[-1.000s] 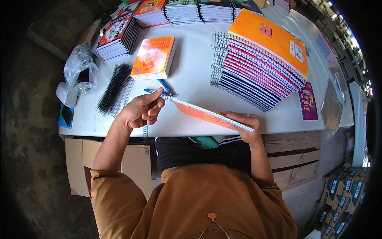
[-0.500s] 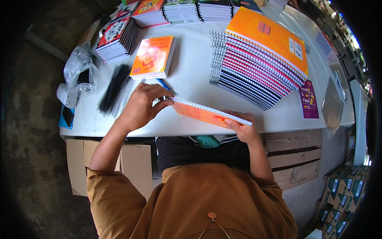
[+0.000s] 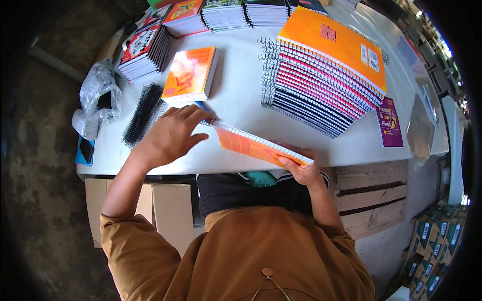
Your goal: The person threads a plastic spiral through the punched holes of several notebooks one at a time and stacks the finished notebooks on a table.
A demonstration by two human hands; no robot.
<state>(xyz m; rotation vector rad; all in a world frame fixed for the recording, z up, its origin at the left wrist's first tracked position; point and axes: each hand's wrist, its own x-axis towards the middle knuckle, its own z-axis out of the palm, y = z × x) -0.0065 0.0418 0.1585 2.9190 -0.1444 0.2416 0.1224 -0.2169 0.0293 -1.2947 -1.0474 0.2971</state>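
Note:
An orange-covered spiral notebook (image 3: 246,144) is tilted up near the table's front edge, its row of binding holes and wire along the upper edge. My right hand (image 3: 304,168) grips its right end, with the thumb on the orange cover. At the opposite end, my left hand (image 3: 175,133) has its thumb spread away from the fingers, whose tips are by the notebook's left corner and a blue pen (image 3: 202,106). Whether those tips touch either one is hard to make out. Just beyond lies a short stack of orange notebooks (image 3: 188,72).
A tall stack of wire-bound notebooks (image 3: 326,75) stands at the right, beside a purple booklet (image 3: 389,123). Left of my left hand are black binding coils (image 3: 143,115) and a clear plastic bag (image 3: 100,90). More book stacks (image 3: 223,15) line the back. Cardboard boxes (image 3: 170,205) sit below the table.
My left thumb has come off the notebook's left corner, and that hand has opened and shifted slightly left. The notebook, still in my right hand, has moved a little down and left.

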